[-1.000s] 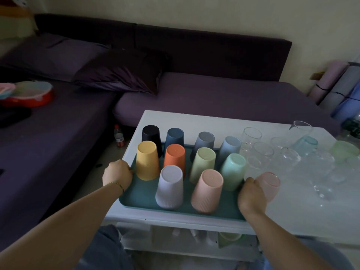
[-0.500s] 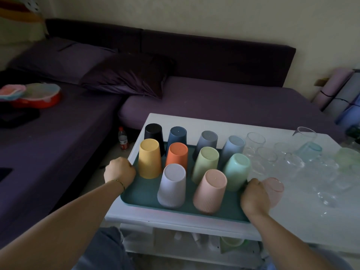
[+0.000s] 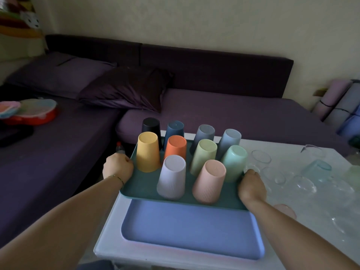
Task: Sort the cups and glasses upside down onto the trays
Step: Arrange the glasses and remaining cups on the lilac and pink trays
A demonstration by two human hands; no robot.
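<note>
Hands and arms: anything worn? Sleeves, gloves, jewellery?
Both forearms are bare, with no sleeves in view and no gloves. The left hand has a thin chain bracelet at the wrist. The right hand shows no visible jewellery.

ten upturned cups [image 3: 171,177] stand on the upper tray [image 3: 144,184], above a lower tray [image 3: 187,228] on the tabletop [image 3: 292,151]; glasses [image 3: 280,172] lie right, sofa [image 3: 214,112] behind.

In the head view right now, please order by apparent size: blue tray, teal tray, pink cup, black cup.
1. blue tray and teal tray: alike, each partly hidden, so unranked.
2. pink cup.
3. black cup, though it stands farther away.
</note>
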